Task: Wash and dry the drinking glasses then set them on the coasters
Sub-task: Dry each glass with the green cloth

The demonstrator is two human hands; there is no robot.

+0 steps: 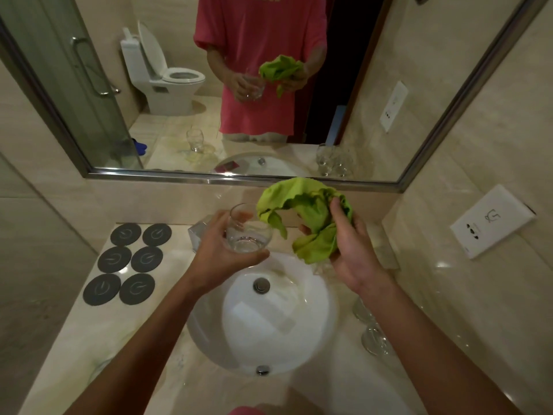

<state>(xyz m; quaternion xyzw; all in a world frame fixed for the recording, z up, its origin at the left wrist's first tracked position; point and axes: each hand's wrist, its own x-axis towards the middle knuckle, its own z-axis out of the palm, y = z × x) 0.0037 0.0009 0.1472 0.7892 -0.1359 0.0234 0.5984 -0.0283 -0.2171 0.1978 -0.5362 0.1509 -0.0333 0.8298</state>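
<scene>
My left hand [221, 253] grips a clear stemless drinking glass [250, 232] above the back of the white sink [209, 330], its mouth tilted toward the mirror. My right hand [350, 250] holds a crumpled green cloth [308, 217] just right of the glass, apart from it. Several dark round coasters [131, 262] lie in two columns on the counter to the left, all bare. Two more glasses [374, 339] stand on the counter to the right of the sink, partly hidden by my right forearm.
The mirror [239, 85] runs along the back wall and reflects a person, the glass and the cloth. A clear faucet block [199, 235] sits behind my left hand. A white wall socket [490, 220] is at the right. Beige counter [89, 339] extends front left.
</scene>
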